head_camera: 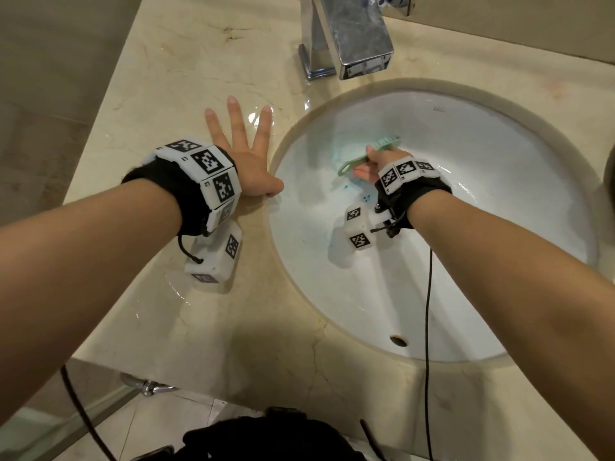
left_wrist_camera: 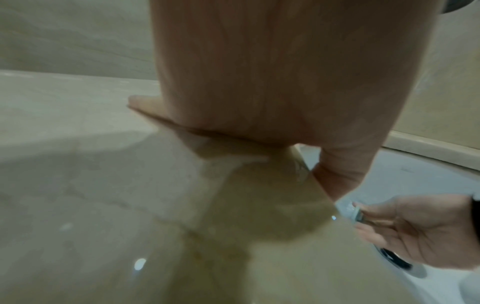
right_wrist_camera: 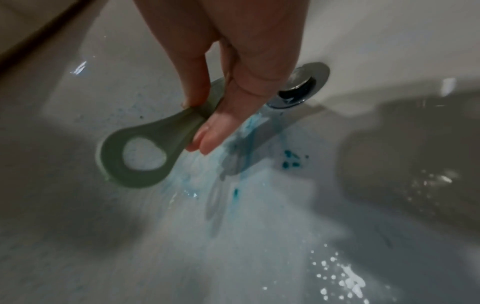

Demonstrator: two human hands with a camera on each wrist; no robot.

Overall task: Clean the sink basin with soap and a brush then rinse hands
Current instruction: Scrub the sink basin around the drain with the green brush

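Note:
A round white sink basin is set into a beige marble counter. My right hand is inside the basin and grips a pale green brush by its handle; the looped handle end shows in the right wrist view. Blue soap streaks and drops lie on the basin below the hand, close to the chrome drain. My left hand lies flat on the wet counter left of the basin with fingers spread, thumb at the rim; its palm fills the left wrist view.
A square chrome faucet stands behind the basin with its spout over the rim. An overflow hole sits in the near basin wall. A black cable hangs from my right wrist across the basin. Water pools on the counter.

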